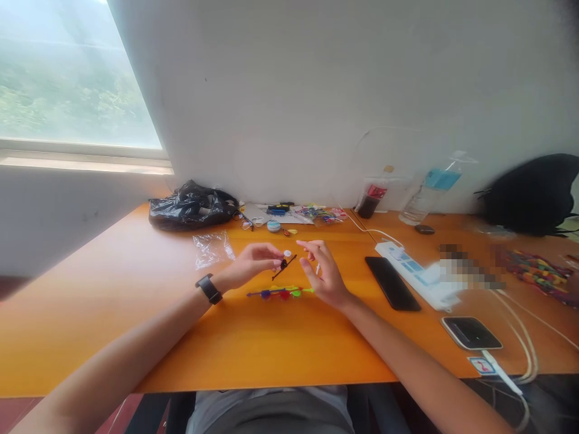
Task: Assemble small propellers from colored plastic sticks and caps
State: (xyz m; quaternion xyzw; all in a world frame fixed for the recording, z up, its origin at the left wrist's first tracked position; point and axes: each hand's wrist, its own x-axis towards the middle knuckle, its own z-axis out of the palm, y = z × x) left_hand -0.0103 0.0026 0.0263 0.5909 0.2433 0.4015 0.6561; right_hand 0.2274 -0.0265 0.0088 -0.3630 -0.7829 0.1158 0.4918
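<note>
My left hand [251,260], with a black band on the wrist, pinches a thin black stick [284,266] with a small round black piece on it, held just above the orange desk [136,301]. A small white round piece [287,253] shows at the fingertips. My right hand [322,271] hovers beside the stick's far end, fingers spread and loosely curled, holding nothing I can make out. Below both hands a row of small coloured plastic pieces [280,293], blue, red, green and yellow, lies on the desk.
A black plastic bag [192,205] and a clear wrapper [211,247] lie at the back left. Small parts [294,214], a dark bottle [371,202] and a water bottle [429,193] stand by the wall. A black phone [392,283], a power strip [420,271], a small device [471,333] and a black backpack [534,193] are on the right.
</note>
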